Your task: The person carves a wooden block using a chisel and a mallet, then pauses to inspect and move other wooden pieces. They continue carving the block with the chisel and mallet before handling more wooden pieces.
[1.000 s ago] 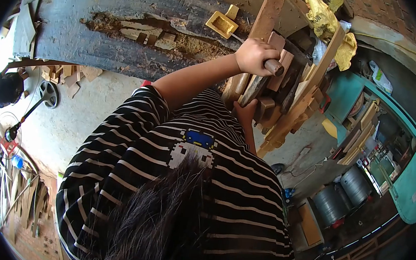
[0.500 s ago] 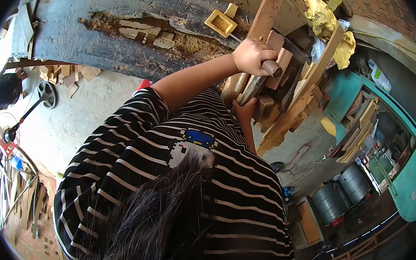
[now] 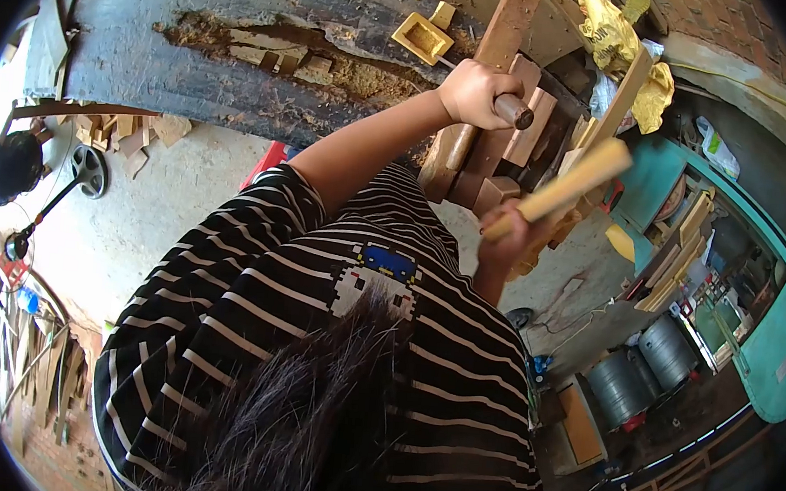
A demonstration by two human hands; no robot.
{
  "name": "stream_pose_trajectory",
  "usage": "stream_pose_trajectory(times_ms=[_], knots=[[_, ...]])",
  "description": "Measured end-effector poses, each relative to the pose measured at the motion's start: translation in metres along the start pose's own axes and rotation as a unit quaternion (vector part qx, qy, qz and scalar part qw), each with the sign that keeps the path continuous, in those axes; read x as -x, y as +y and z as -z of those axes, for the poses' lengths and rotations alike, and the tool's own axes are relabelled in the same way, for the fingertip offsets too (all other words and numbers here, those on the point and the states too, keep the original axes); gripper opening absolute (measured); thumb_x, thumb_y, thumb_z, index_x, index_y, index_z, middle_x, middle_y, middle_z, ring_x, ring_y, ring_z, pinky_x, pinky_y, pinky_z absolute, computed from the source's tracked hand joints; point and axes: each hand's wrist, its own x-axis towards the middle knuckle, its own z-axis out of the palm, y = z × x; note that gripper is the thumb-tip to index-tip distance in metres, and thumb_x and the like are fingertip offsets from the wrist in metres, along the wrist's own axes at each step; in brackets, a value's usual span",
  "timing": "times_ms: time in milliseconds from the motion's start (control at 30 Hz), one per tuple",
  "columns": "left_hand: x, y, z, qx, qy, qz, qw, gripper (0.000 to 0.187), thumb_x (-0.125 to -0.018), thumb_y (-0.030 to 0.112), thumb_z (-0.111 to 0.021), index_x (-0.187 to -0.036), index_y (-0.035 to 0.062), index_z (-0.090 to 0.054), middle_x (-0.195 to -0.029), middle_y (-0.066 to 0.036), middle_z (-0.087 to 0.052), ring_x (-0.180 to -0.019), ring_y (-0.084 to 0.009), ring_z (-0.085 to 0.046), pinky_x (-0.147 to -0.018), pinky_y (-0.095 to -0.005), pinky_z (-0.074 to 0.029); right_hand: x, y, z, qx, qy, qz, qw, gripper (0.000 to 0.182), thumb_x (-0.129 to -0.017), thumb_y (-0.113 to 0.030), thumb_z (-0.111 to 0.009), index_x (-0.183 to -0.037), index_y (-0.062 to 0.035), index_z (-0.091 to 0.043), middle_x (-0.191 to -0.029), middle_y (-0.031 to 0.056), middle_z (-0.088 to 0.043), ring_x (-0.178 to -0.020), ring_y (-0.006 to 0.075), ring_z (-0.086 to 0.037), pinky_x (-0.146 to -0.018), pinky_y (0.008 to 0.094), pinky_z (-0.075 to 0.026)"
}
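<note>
My left hand (image 3: 474,95) is closed round the dark wooden handle (image 3: 515,113) of a chisel. The chisel's thin metal shaft (image 3: 444,62) points up and left, its tip close to a small hollowed yellow wooden block (image 3: 422,40) on a long dark timber (image 3: 141,27). Lower right, my right hand (image 3: 504,234) grips the near end of a pale wooden club (image 3: 571,186). The club is raised at a slant to the upper right and blurred by motion. Below the left hand, a reddish beam (image 3: 514,18) and several wood blocks (image 3: 530,127) lie together.
A rough hollow with wood chips (image 3: 361,76) runs along the timber. Yellow plastic bags (image 3: 608,31) lie at the upper right. A teal cabinet (image 3: 765,372) and metal drums (image 3: 624,387) stand to the right. A black fan (image 3: 15,166) and offcuts (image 3: 123,128) are on the left.
My right hand has lifted the club from among the wood blocks and swung it up to the right. My left hand keeps its hold on the chisel, almost unmoved.
</note>
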Motion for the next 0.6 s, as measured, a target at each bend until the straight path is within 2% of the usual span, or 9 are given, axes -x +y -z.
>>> stream_pose_trajectory(times_ms=[67, 167, 200, 267, 300, 333, 467, 500, 600], knots=[[0.001, 0.000, 0.001, -0.002, -0.008, 0.015, 1.000, 0.023, -0.056, 0.026, -0.071, -0.072, 0.0114, -0.063, -0.064, -0.009, -0.061, -0.062, -0.0292, -0.061, -0.058, -0.0368, -0.050, -0.022, -0.053, 0.003, -0.174, 0.092, -0.003, 0.980, 0.050, -0.082, -0.015, -0.050, -0.126, -0.0101, -0.026, -0.078, 0.0105, -0.050, -0.049, 0.0160, -0.049, -0.043, 0.0263, -0.045], [0.000, 0.001, 0.002, -0.007, -0.011, 0.008, 1.000, 0.024, -0.058, 0.028, -0.071, -0.073, 0.0111, -0.063, -0.066, -0.010, -0.062, -0.063, -0.0291, -0.062, -0.058, -0.0367, -0.051, -0.052, -0.111, -0.020, -0.413, 0.164, 0.165, 0.880, 0.053, -0.086, -0.026, -0.051, -0.126, -0.0030, -0.025, -0.079, 0.0119, -0.052, -0.046, 0.0168, -0.049, -0.037, 0.0265, -0.043], [0.000, 0.002, 0.002, -0.011, -0.008, 0.007, 1.000, 0.025, -0.059, 0.029, -0.070, -0.074, 0.0110, -0.063, -0.066, -0.010, -0.062, -0.064, -0.0290, -0.062, -0.058, -0.0367, -0.051, -0.058, -0.103, -0.020, -0.411, 0.166, 0.167, 0.881, 0.053, -0.086, -0.026, -0.051, -0.126, -0.0030, -0.025, -0.079, 0.0119, -0.052, -0.046, 0.0168, -0.049, -0.037, 0.0265, -0.043], [-0.001, 0.002, 0.002, -0.011, -0.019, 0.009, 1.000, 0.026, -0.059, 0.031, -0.070, -0.074, 0.0109, -0.064, -0.067, -0.010, -0.062, -0.065, -0.0293, -0.062, -0.058, -0.0366, -0.051, -0.062, -0.078, -0.018, -0.405, 0.012, 0.243, 0.881, 0.055, -0.084, -0.028, -0.057, -0.122, 0.0004, -0.031, -0.085, 0.0143, -0.054, -0.051, 0.0196, -0.054, -0.041, 0.0280, -0.047], [0.000, 0.001, 0.001, -0.017, -0.026, 0.009, 1.000, 0.026, -0.060, 0.031, -0.070, -0.074, 0.0111, -0.064, -0.067, -0.010, -0.062, -0.065, -0.0295, -0.062, -0.058, -0.0368, -0.051, -0.045, -0.085, -0.033, -0.257, 0.115, 0.100, 0.954, 0.053, -0.081, -0.030, -0.065, -0.115, 0.0021, -0.039, -0.089, 0.0157, -0.055, -0.067, 0.0246, -0.059, -0.055, 0.0293, -0.051], [0.000, 0.000, 0.000, -0.021, -0.031, 0.009, 0.999, 0.026, -0.060, 0.031, -0.070, -0.075, 0.0114, -0.064, -0.067, -0.011, -0.062, -0.065, -0.0298, -0.062, -0.059, -0.0371, -0.051, -0.048, -0.086, -0.044, 0.011, 0.115, 0.094, 0.989, 0.051, -0.079, -0.029, -0.070, -0.109, 0.0035, -0.045, -0.088, 0.0152, -0.055, -0.077, 0.0263, -0.058, -0.066, 0.0333, -0.049], [0.000, -0.008, -0.006, -0.090, -0.075, 0.029, 0.993, 0.032, -0.061, 0.041, -0.069, -0.079, 0.0155, -0.064, -0.062, -0.011, -0.062, -0.061, -0.0298, -0.062, -0.057, -0.0389, -0.051, -0.043, -0.096, -0.041, 0.146, -0.005, -0.021, 0.989, 0.044, -0.077, -0.025, -0.072, -0.101, 0.0039, -0.049, -0.091, 0.0153, -0.057, -0.088, 0.0252, -0.056, -0.078, 0.0375, -0.045], [-0.001, -0.003, -0.003, -0.059, -0.055, 0.026, 0.996, 0.030, -0.061, 0.037, -0.070, -0.078, 0.0139, -0.064, -0.065, -0.011, -0.063, -0.063, -0.0302, -0.062, -0.058, -0.0385, -0.051, -0.045, -0.107, -0.036, 0.101, 0.014, -0.052, 0.993, 0.041, -0.077, -0.025, -0.073, -0.098, 0.0028, -0.051, -0.092, 0.0145, -0.057, -0.090, 0.0249, -0.056, -0.078, 0.0377, -0.045], [-0.002, 0.000, -0.002, -0.029, -0.029, 0.016, 0.999, 0.028, -0.062, 0.034, -0.070, -0.078, 0.0127, -0.064, -0.068, -0.011, -0.064, -0.065, -0.0303, -0.063, -0.059, -0.0374, -0.052, -0.053, -0.128, -0.022, -0.005, 0.149, 0.083, 0.985, 0.060, -0.080, -0.017, -0.066, -0.127, 0.0042, -0.035, -0.090, 0.0151, -0.054, -0.074, 0.0240, -0.056, -0.065, 0.0355, -0.050]])
